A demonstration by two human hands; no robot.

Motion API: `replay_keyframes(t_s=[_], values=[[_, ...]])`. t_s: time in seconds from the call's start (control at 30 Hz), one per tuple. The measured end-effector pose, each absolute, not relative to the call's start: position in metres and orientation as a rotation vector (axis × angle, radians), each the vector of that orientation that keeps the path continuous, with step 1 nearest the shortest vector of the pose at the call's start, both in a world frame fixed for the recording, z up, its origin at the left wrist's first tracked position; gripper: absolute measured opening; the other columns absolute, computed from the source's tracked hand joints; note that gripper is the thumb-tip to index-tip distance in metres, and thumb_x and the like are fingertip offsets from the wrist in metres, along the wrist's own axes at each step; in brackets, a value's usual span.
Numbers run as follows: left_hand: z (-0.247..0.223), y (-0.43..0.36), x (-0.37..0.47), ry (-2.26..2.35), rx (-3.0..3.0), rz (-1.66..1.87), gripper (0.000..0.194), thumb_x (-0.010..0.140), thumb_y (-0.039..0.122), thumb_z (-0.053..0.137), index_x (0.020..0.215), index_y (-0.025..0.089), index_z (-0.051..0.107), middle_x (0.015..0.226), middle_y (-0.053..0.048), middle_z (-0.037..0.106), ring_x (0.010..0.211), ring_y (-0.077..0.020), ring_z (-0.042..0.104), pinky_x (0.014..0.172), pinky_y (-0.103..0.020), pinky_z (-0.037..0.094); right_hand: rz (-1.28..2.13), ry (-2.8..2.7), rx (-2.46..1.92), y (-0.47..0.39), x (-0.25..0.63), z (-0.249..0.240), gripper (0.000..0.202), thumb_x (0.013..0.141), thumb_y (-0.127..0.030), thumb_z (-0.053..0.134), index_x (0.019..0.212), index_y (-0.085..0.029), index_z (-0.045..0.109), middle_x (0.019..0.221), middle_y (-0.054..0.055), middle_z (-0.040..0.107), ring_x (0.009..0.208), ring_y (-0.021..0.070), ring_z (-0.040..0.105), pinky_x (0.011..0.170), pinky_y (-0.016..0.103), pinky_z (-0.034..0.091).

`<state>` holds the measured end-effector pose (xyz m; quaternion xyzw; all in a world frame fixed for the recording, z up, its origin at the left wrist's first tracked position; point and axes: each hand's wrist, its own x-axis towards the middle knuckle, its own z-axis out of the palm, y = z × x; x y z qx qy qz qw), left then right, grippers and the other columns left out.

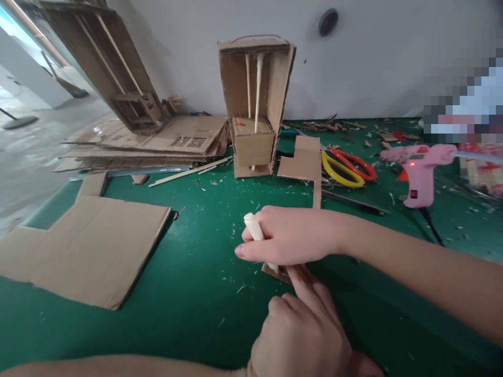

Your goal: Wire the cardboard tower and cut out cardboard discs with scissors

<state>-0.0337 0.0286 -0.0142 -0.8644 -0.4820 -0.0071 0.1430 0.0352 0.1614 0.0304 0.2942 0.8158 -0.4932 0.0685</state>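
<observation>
My right hand (291,234) comes in from the right, its fingers closed around a pale cream rod (254,228). The rod leans, and its lower end meets a small piece of brown cardboard (277,274) on the green table. From the bottom, my left hand (302,330) holds that cardboard down, two fingers stretched forward under my right hand and the others curled. Most of the cardboard piece is hidden by my hands. Behind them stands an upright cardboard box model (254,152) with pale sticks and a red string inside.
A large cut cardboard sheet (98,251) lies at the left, with stacked cardboard (184,139) and a second box model (113,57) behind. Scissors (346,173), an L-shaped cardboard piece (302,159) and a pink glue gun (422,173) with its red light on are at the right.
</observation>
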Motion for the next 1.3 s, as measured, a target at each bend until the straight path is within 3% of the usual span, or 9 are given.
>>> replay_keyframes(t_s=[0.37,0.5,0.87,1.3], values=[[-0.011,0.031,-0.035,-1.365,-2.499,-0.036,0.102,0.063,0.086,0.037,0.110,0.000,0.067,0.093,-0.031,0.067,0.039,-0.0134,0.053,0.032,-0.021,0.037,-1.343,2.494,0.870,0.163,0.034,0.029,0.037,0.086,-0.038,0.043,0.055,-0.018,0.039,0.050,-0.004,0.047,0.043,0.0072,0.037,0.042,0.024,0.028],[-0.009,0.032,-0.038,-1.326,-2.551,-0.016,0.094,0.068,0.081,0.040,0.110,0.001,0.067,0.105,-0.035,0.061,0.039,-0.0132,0.054,0.032,-0.021,0.037,-1.374,2.616,0.908,0.164,0.036,0.030,0.032,0.087,-0.033,0.043,0.059,-0.019,0.037,0.054,-0.006,0.042,0.045,0.0065,0.033,0.043,0.023,0.026],[-0.010,0.032,-0.036,-1.349,-2.516,-0.042,0.091,0.070,0.078,0.042,0.108,0.000,0.068,0.108,-0.034,0.060,0.040,-0.0147,0.056,0.033,-0.023,0.040,-1.838,2.448,1.117,0.170,0.046,0.016,0.031,0.087,-0.029,0.044,0.058,-0.019,0.041,0.046,-0.006,0.044,0.042,0.0069,0.040,0.042,0.019,0.033],[-0.010,0.033,-0.038,-1.300,-2.510,-0.014,0.095,0.068,0.081,0.037,0.110,0.001,0.067,0.108,-0.033,0.061,0.039,-0.0133,0.054,0.031,-0.022,0.039,-1.850,2.506,1.389,0.172,0.060,0.012,0.032,0.086,-0.025,0.042,0.055,-0.020,0.038,0.043,-0.005,0.044,0.040,0.0074,0.037,0.040,0.020,0.030]])
